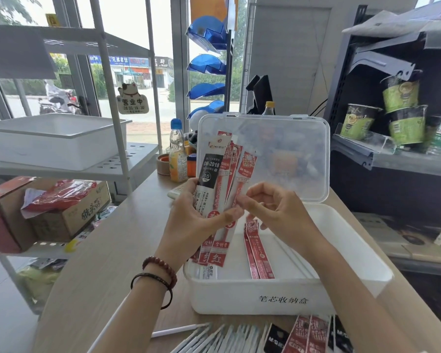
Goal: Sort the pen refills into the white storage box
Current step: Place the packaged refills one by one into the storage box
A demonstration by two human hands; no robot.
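In the head view, the left hand point(189, 220) holds a fan of refill packets point(215, 182) upright, above the left end of the white storage box point(265, 298). The packets are clamped between the thumb, which lies across their fronts, and the fingers curled behind them. The front packet is black and white and the rest are red and white. Their lower ends hang down past the box's near-left rim.

The left palm is turned toward the camera. The forearm comes up from the lower left and wears two bracelets point(161, 268) at the wrist.

The right hand point(273, 210) is just beside the left, over the middle of the box. Its fingers are curled, and its thumb and forefinger pinch the right edge of the outermost red packet point(245, 174) in the fan. The tips of the two hands nearly touch. The right forearm reaches in from the lower right corner, crossing above the box's right half.

The box stands on a light wooden table point(99, 263), and its translucent lid point(290, 154) stands open behind the hands. Two red packets point(256, 253) lie side by side on the box floor, below the right hand.

In front of the box, at the frame's bottom edge, loose white refills point(214, 337) lie in a row. To their right are more packets point(308, 335), black and red.

Behind the box, on its left, stand a drink bottle point(177, 151) and a tape roll point(163, 164).
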